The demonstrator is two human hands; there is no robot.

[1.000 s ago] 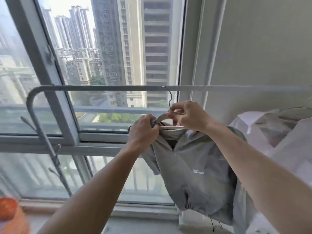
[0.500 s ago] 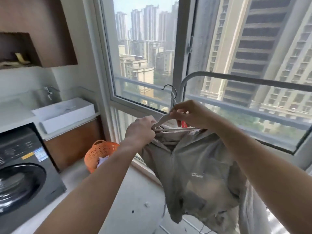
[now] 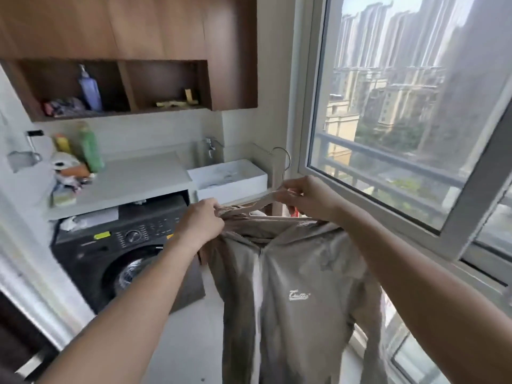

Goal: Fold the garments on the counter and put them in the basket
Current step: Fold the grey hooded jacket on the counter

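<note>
A grey-beige zip hoodie point(image 3: 293, 295) with a small white chest logo hangs in the air in front of me on a pale hanger point(image 3: 266, 199) with a metal hook. My left hand point(image 3: 201, 224) is closed on the hoodie's left shoulder where it sits on the hanger. My right hand point(image 3: 306, 196) pinches the hanger near its neck, below the hook. The white counter point(image 3: 133, 181) lies beyond my hands at the left, above a dark washing machine point(image 3: 119, 253). The basket is out of view.
A white sink point(image 3: 227, 177) with a tap stands right of the counter. Bottles and clutter point(image 3: 74, 162) crowd the counter's left end. A wooden wall shelf point(image 3: 116, 87) holds a purple bottle. A large window point(image 3: 401, 106) fills the right side. Pale floor lies below.
My view has swung left from the window and drying rail to the laundry corner. The hoodie, off the rail, has travelled with both hands. The orange basket has dropped out of view.
</note>
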